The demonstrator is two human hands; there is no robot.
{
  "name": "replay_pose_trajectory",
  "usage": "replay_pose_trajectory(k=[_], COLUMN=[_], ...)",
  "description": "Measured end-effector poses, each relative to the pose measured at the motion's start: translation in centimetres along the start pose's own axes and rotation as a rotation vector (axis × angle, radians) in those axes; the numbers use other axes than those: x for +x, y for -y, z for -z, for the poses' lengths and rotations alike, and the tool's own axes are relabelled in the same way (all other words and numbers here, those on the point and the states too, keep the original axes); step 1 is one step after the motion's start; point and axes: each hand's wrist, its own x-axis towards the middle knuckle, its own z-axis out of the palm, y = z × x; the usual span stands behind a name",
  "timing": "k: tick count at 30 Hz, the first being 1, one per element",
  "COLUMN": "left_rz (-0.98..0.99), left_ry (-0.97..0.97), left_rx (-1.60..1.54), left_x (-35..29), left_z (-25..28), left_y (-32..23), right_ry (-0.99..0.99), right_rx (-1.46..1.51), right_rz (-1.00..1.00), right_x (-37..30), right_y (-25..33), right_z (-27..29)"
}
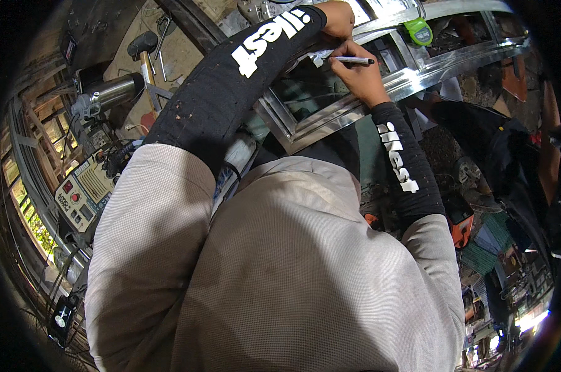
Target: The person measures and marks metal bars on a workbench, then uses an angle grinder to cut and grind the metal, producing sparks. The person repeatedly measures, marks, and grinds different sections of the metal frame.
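In my right hand [362, 75] is a slim marker pen [353, 60], pinched between thumb and fingers, its dark end pointing right. My left hand [338, 20] is just beyond it, fingers curled down by a shiny metal bar of the frame; what they grip is hidden. A small bright piece [319, 59] shows between the hands, too unclear to name. Beneath both hands lies a metal frame [339, 116] of silvery square tubing, one mitred corner toward me. Farther right, a bright green tape measure [419, 31] rests against the frame's bars.
At left are a mallet [143, 44] with a wooden handle, a silver cylindrical power tool [111, 94] and a boxy welding machine [84, 193]. A person in dark clothing [479, 133] is at right. An orange-and-black object [461, 230] stands below my right forearm's side.
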Motion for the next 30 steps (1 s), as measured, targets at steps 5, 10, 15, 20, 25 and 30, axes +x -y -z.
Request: replay_pose_trajectory(k=[5, 10, 15, 20, 25, 30], left_rz=[-0.041, -0.059, -0.039, -0.011, -0.029, -0.026], left_ry=[0.009, -0.003, -0.014, 0.065, -0.013, -0.128], left_rx=[0.094, 0.117, 0.107, 0.154, 0.252, 0.289], left_x=[0.4, 0.5, -0.2, -0.2, -0.6, -0.8], left_z=[0.2, 0.1, 0.2, 0.6, 0.0, -1.3], left_y=[0.0, -0.1, -0.5, -1.2, -0.7, 0.0], right_ry=[-0.02, -0.018, -0.029, -0.031, -0.422, -0.71], right_rx=[0.019, 0.001, 0.0, -0.024, 0.21, -0.367], right_rz=[-0.013, -0.008, -0.022, -0.1, -0.052, 0.054], right_x=[-0.1, 0.0, -0.1, -0.2, -1.8, -0.7], right_y=[0.2, 0.2, 0.2, 0.5, 1.9, 0.4], right_z=[0.0, 0.0, 0.0, 0.6, 3.9, 10.5])
